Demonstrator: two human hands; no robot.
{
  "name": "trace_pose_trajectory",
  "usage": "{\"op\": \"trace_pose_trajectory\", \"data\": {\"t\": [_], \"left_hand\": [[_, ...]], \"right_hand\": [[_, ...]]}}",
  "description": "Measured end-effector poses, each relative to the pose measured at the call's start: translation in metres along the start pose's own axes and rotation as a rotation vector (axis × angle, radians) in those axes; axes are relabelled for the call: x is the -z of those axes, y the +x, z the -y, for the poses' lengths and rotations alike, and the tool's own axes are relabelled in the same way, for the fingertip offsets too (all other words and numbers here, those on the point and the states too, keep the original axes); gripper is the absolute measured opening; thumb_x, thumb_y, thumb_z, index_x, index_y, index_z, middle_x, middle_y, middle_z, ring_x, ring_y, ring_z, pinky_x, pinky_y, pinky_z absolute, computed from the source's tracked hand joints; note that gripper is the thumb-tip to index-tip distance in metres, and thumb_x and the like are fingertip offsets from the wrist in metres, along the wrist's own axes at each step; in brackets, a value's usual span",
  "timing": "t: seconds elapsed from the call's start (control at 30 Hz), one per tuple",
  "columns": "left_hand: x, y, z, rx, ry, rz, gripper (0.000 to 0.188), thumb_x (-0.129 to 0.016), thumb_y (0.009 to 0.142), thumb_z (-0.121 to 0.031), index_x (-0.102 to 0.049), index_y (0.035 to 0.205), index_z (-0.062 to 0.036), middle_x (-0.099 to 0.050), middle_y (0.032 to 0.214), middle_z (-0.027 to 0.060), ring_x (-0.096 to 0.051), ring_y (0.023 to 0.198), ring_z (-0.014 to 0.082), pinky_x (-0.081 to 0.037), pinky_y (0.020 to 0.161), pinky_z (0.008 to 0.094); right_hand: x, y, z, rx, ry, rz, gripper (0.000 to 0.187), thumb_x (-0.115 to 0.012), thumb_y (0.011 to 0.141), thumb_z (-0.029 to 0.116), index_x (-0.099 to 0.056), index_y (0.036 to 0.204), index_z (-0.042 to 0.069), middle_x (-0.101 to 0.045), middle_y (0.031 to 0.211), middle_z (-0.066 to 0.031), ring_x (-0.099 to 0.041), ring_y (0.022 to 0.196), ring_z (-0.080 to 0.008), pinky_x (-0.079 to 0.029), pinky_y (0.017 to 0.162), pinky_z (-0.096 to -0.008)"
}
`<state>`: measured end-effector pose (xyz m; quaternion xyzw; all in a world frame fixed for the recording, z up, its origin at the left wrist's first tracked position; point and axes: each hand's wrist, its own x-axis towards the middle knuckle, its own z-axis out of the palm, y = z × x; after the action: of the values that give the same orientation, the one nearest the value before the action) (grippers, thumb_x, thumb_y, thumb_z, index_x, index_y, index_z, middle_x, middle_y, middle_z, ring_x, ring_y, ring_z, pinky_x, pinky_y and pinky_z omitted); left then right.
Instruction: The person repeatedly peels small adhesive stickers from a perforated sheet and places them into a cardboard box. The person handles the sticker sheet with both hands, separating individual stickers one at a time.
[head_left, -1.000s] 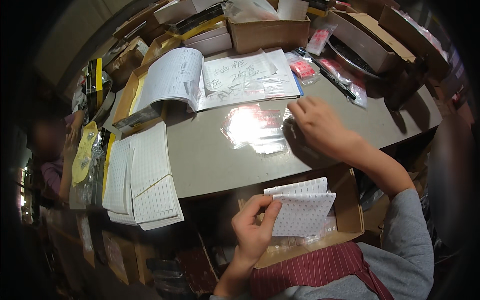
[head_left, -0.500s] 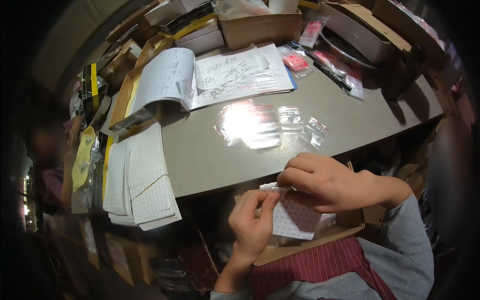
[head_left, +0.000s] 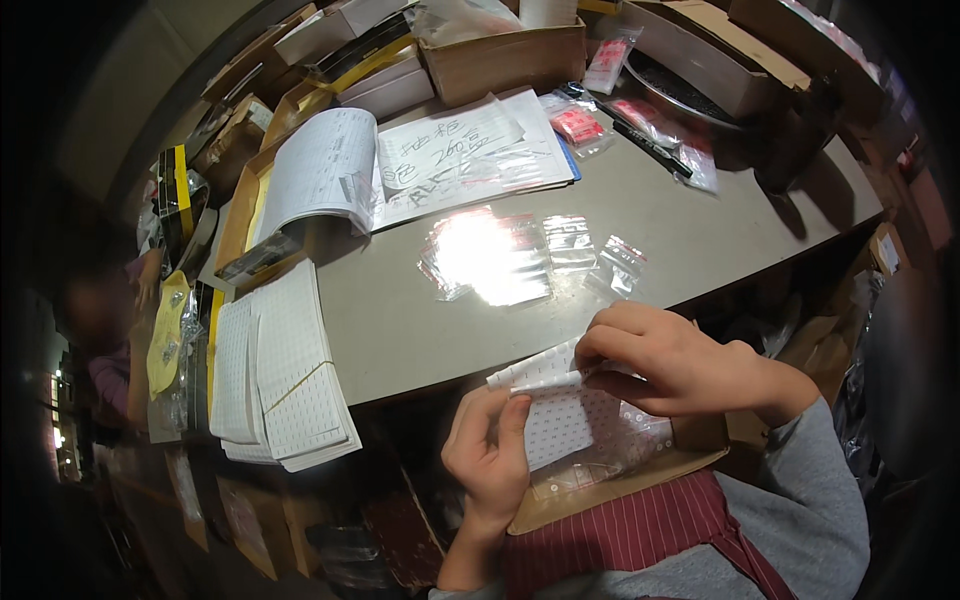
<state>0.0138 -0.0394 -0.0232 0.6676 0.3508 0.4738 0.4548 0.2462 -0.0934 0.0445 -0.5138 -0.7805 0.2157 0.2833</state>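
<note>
Between my hands is a white paper sheet (head_left: 557,428) printed with rows of tiny marks, its upper part folded back. My left hand (head_left: 488,445) grips its left edge, thumb on top. At the fold, my right hand (head_left: 665,365) pinches the paper with curled fingers; the fingertips are partly hidden. Beneath the sheet, a shallow cardboard box (head_left: 690,462) rests against my lap, holding clear plastic bags (head_left: 610,462) with small round pieces inside. On the table beyond lie a glaring pile of small zip bags (head_left: 485,262) and two separate zip bags (head_left: 570,245) (head_left: 620,262).
At the table's left edge sits a banded stack of similar sheets (head_left: 295,370). Behind it are an open booklet (head_left: 318,175) and handwritten papers (head_left: 450,150). A black marker (head_left: 650,148) lies near red-printed bags (head_left: 578,122). Boxes (head_left: 505,62) line the back; another person (head_left: 115,330) is at far left.
The sheet's upper part now stands folded back, spreading over a wider area. My left hand has shifted slightly left and my right hand slightly right, exposing more bags in the box.
</note>
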Motion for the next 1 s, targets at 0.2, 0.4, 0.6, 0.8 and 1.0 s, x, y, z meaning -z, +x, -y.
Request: {"op": "trace_pose_trajectory", "data": {"t": [0.2,0.4,0.6,0.8,1.0], "left_hand": [[-0.001,0.002,0.001,0.001,0.054,0.001,0.012,-0.071,0.098,-0.006,-0.067,0.094,0.0036,-0.066,0.088,0.0024,-0.057,0.082,0.0083,-0.047,0.077,0.0222],[-0.001,0.008,0.008,0.127,-0.008,-0.028,0.008,-0.073,0.093,-0.001,-0.069,0.089,0.0043,-0.068,0.083,0.0097,-0.062,0.074,0.0142,-0.05,0.069,0.0266],[-0.001,0.007,0.011,0.127,-0.02,0.044,0.011,-0.072,0.097,-0.005,-0.069,0.092,0.0038,-0.067,0.084,0.0033,-0.058,0.079,0.009,-0.048,0.073,0.0236],[0.001,0.006,0.014,0.096,-0.031,0.03,0.008,-0.075,0.093,-0.003,-0.071,0.093,0.0049,-0.069,0.084,0.01,-0.064,0.076,0.0155,-0.05,0.07,0.027],[0.005,0.002,0.012,0.115,-0.045,0.024,0.01,-0.072,0.096,-0.005,-0.069,0.094,0.0043,-0.068,0.085,0.0041,-0.059,0.08,0.0099,-0.048,0.074,0.0239]], "right_hand": [[-0.017,-0.004,-0.009,0.14,-0.263,-0.126,0.029,-0.071,0.071,0.004,-0.058,0.097,0.002,-0.056,0.092,-0.014,-0.058,0.087,-0.0357,-0.05,0.077,-0.0445],[0.016,0.009,-0.033,0.047,-0.026,-0.138,0.019,-0.073,0.086,0.005,-0.067,0.103,0.0,-0.067,0.095,-0.0118,-0.066,0.084,-0.025,-0.053,0.072,-0.0378],[0.055,0.068,-0.072,-0.357,0.003,0.035,0.019,-0.068,0.088,0.017,-0.067,0.091,-0.002,-0.068,0.074,-0.0178,-0.068,0.062,-0.031,-0.054,0.063,-0.0415],[0.035,0.076,-0.099,-0.14,-0.455,-0.028,0.02,-0.072,0.087,0.015,-0.065,0.095,-0.002,-0.067,0.085,-0.0199,-0.066,0.081,-0.0389,-0.051,0.074,-0.0463],[0.055,0.055,-0.075,-0.125,-0.366,-0.151,0.015,-0.07,0.085,0.01,-0.061,0.092,0.001,-0.066,0.087,-0.0188,-0.065,0.084,-0.0412,-0.051,0.076,-0.0486]]}}
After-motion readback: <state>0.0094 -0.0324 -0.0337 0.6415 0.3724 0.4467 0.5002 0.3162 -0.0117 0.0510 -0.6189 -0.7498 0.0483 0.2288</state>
